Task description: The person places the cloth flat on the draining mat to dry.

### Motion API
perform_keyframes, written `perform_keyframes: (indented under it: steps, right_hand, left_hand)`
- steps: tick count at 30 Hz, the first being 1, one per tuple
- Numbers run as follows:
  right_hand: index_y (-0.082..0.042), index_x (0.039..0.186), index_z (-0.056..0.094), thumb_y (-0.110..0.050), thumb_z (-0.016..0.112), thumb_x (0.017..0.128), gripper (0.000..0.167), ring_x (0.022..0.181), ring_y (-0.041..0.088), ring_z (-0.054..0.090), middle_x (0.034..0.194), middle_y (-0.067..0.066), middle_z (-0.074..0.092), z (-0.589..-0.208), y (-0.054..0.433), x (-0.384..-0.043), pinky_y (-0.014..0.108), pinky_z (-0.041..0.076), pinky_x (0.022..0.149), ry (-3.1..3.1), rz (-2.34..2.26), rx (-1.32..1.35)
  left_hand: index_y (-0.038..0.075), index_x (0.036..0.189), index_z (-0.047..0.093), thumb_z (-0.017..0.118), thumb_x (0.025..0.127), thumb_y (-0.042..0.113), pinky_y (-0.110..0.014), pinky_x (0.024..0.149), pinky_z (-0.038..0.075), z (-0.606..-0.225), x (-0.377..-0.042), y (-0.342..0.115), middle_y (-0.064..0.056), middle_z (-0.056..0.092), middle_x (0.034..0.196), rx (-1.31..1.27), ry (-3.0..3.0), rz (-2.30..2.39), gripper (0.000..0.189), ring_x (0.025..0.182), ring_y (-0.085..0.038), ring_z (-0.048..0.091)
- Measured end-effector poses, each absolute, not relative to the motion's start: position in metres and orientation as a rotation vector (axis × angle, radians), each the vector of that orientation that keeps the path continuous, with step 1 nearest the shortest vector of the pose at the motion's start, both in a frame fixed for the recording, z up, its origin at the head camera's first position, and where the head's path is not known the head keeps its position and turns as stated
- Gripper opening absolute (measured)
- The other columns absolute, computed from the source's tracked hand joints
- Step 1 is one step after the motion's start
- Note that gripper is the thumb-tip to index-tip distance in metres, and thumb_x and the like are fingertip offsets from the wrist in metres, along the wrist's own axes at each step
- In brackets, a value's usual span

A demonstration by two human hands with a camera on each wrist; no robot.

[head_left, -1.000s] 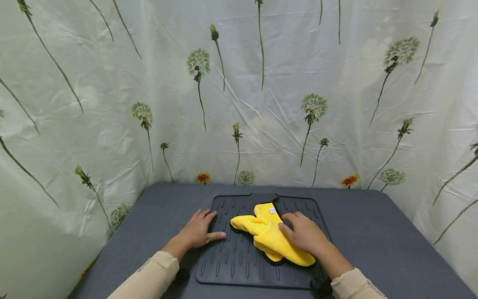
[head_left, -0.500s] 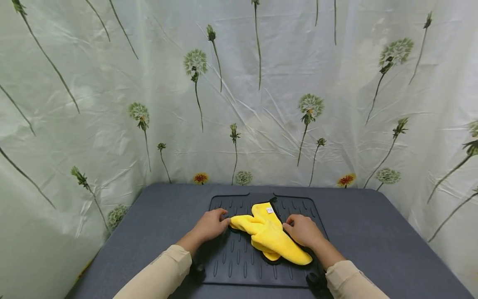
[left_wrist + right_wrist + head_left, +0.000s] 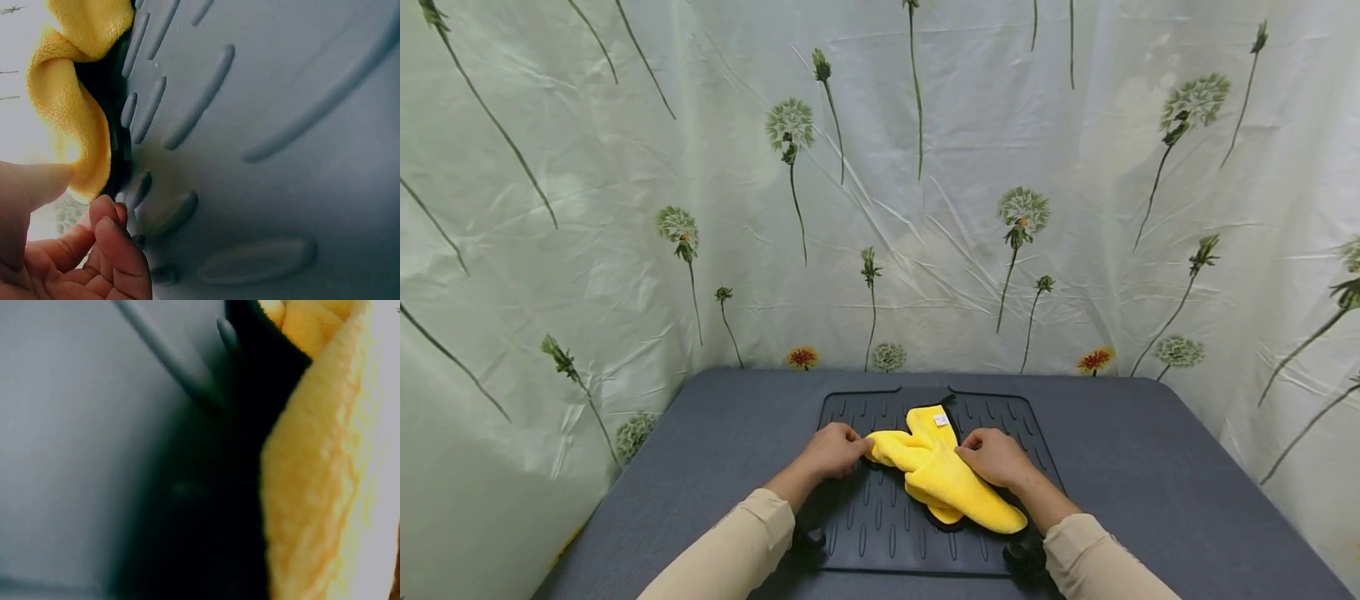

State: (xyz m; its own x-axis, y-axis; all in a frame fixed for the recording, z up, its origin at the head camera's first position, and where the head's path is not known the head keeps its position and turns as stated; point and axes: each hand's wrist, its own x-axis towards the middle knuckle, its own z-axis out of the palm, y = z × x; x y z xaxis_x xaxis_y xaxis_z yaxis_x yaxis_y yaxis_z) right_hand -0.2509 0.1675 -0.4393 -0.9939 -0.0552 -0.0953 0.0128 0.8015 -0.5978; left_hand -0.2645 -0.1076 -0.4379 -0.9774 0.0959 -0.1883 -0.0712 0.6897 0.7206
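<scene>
Cloth (image 3: 936,471), yellow and dark-edged, is laid crumpled on a ribbed mat (image 3: 850,546) on the table (image 3: 1142,475). Being plush, it should prove light, soft and floppy, best taken by its corners. Its left end is pinched lightly by the left hand (image 3: 833,450); the right hand (image 3: 996,458) is bent at the opposite edge, its grip hidden.

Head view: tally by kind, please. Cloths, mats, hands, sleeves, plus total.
Yellow cloth with black edging: 1
Dark ridged mat: 1
Left hand and right hand: 2
Left sleeve and right sleeve: 2
Total: 6
</scene>
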Motion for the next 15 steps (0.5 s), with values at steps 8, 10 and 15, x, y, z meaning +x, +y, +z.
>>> perform_keyframes:
  steps: [8,10,15]
  right_hand:
    - [-0.002,0.114,0.069,-0.026,0.067,0.099,0.028,0.072,0.017,0.058,0.098,0.010,0.068,-0.4371,0.1609,-0.2533,0.030,0.050,0.065,2.769,-1.064,-0.042]
    - [-0.003,0.109,0.069,-0.022,0.067,0.098,0.022,0.069,0.017,0.056,0.090,0.009,0.064,-0.4363,0.1599,-0.2519,0.028,0.047,0.062,2.734,-1.136,-0.047]
    - [-0.004,0.097,0.064,-0.016,0.069,0.096,0.014,0.068,0.017,0.053,0.085,0.007,0.059,-0.4372,0.1582,-0.2508,0.027,0.044,0.061,2.727,-1.259,-0.070]
  left_hand:
    - [0.005,0.100,0.056,0.074,0.095,0.027,-0.026,0.055,0.043,-0.4411,-0.2639,-0.1050,-0.005,0.057,0.078,0.082,2.594,1.399,0.028,0.062,-0.016,0.051]
    - [0.004,0.106,0.056,0.077,0.091,0.022,-0.027,0.059,0.046,-0.4412,-0.2648,-0.1044,-0.007,0.060,0.086,0.102,2.554,1.438,0.031,0.068,-0.017,0.055]
    - [0.001,0.113,0.057,0.078,0.085,0.009,-0.027,0.060,0.047,-0.4410,-0.2671,-0.1041,-0.010,0.062,0.094,0.134,2.539,1.482,0.036,0.071,-0.017,0.055]
